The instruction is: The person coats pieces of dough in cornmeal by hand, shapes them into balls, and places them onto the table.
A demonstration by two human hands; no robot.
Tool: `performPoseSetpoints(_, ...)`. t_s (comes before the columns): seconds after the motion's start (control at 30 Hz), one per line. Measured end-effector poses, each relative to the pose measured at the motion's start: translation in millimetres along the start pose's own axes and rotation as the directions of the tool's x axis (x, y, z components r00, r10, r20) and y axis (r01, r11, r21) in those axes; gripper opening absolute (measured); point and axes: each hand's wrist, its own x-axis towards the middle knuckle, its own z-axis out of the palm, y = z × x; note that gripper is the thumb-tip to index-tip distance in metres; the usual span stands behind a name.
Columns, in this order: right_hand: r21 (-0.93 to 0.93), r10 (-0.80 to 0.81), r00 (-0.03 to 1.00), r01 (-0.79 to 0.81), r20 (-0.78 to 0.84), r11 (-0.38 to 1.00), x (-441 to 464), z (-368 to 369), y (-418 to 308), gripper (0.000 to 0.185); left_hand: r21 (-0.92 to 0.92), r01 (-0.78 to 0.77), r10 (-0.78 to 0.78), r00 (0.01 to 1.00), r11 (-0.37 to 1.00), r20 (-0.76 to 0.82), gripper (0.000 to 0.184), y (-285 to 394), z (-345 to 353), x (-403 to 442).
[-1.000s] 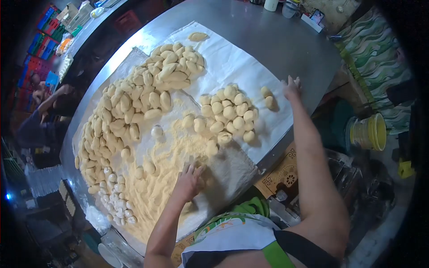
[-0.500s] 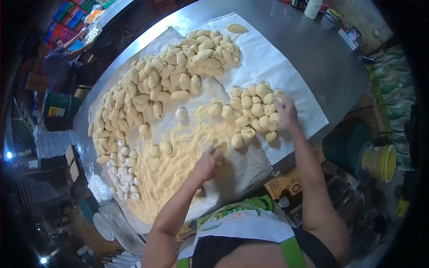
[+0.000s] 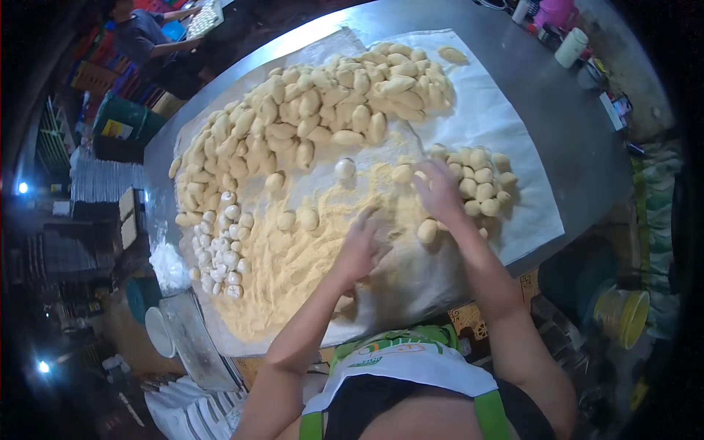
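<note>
My left hand (image 3: 361,248) is low over the yellow crumbs (image 3: 293,268), fingers loosely apart and nothing visible in it. My right hand (image 3: 441,196) reaches over the left side of a cluster of round dough balls (image 3: 480,176). Its fingers are stretched and slightly blurred; contact with a ball beneath cannot be made out. Just left of those fingertips sits a dough ball (image 3: 402,174). One whiter ball (image 3: 345,169) lies farther left, on the floured cloth. Two crumb-coated balls, including this dough ball (image 3: 309,218), rest on the crumbs.
A large heap of oval dough pieces (image 3: 308,103) spans the far side of the metal table (image 3: 579,154). Whitish glossy balls (image 3: 220,253) are grouped at the left. A white cloth (image 3: 532,213) lies under the right cluster. Another person (image 3: 147,40) holds a tray at the far left.
My right hand has moved from the right edge of the ball cluster to its left side. My left hand's fingers have spread a little. The whole view has shifted.
</note>
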Motion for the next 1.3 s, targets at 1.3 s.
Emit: performPoseSetpoints(1.3, -0.654, -0.147, 0.968, 0.247, 0.205, 0.715, -5, 59, 30, 0.012, -0.557, 0.414, -0.548, 0.832, 0.72, -0.09, 0.048, -104, -85, -194)
